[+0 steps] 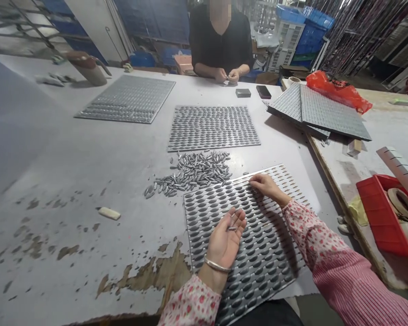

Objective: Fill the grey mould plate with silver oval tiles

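My left hand (226, 242) is palm up with fingers half curled, cradling a small grey oval piece (231, 228). Beneath it lies a panel (204, 235) with rows of slots, tilted towards me at the table's near edge. Dark oval pieces fill its left and middle rows, while slots on the right side look pale and unfilled. At the panel's upper part, my right hand (263, 184) has thumb and fingers pinched down close to the surface. Whatever sits between those fingertips is hidden. A loose pile of grey oval pieces (200, 170) lies just beyond the panel.
Further panels lie at centre (214, 127), back left (129, 97) and stacked at right (333, 111). A person (221, 45) sits opposite, fingers together. A jug (88, 68), a cutter-like tool (109, 213), a phone (263, 92) and a red bin (370, 203) of tape rolls stand around.
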Demonstrator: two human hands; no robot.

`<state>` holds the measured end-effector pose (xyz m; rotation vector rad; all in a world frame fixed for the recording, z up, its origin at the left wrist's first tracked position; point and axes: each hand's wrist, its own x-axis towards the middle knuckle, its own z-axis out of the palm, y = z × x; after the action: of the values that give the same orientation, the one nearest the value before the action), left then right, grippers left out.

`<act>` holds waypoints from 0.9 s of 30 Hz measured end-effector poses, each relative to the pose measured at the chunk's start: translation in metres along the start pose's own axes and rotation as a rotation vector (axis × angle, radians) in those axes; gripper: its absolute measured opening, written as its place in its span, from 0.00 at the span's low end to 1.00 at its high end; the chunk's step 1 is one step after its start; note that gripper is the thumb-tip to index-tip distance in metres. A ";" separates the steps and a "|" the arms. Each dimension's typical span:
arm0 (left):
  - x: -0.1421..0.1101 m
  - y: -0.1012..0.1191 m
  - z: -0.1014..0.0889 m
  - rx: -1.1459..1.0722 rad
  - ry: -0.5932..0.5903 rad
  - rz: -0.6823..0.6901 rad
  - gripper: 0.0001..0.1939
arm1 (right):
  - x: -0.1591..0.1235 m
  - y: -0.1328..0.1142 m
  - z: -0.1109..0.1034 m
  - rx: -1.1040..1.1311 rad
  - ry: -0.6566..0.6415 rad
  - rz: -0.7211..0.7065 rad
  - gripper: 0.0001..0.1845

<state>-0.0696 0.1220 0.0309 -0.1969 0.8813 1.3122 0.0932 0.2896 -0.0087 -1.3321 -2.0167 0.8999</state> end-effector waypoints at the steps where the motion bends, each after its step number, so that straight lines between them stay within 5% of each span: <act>1: -0.001 0.000 0.000 0.001 -0.016 -0.001 0.11 | 0.002 0.002 0.002 -0.073 -0.006 -0.008 0.08; 6: -0.001 -0.002 -0.001 0.021 -0.056 -0.013 0.09 | 0.004 -0.003 0.010 -0.394 0.018 -0.068 0.06; 12: 0.003 -0.004 -0.002 0.049 -0.025 0.072 0.09 | -0.007 -0.019 0.009 -0.336 0.090 -0.081 0.04; 18: 0.011 -0.005 -0.003 -0.002 -0.064 0.114 0.12 | -0.039 -0.057 0.014 -0.066 -0.343 -0.465 0.12; 21: 0.014 -0.005 -0.005 -0.046 -0.117 0.109 0.11 | -0.049 -0.071 0.019 -0.153 -0.375 -0.597 0.10; 24: 0.015 -0.002 -0.007 -0.058 -0.112 0.101 0.09 | -0.046 -0.071 0.021 -0.131 -0.368 -0.599 0.09; 27: 0.011 0.002 -0.006 -0.025 -0.075 0.144 0.09 | -0.030 -0.057 0.020 0.038 -0.257 -0.424 0.11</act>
<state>-0.0744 0.1277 0.0204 -0.1046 0.8283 1.4554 0.0568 0.2413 0.0202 -0.7484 -2.3413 0.9351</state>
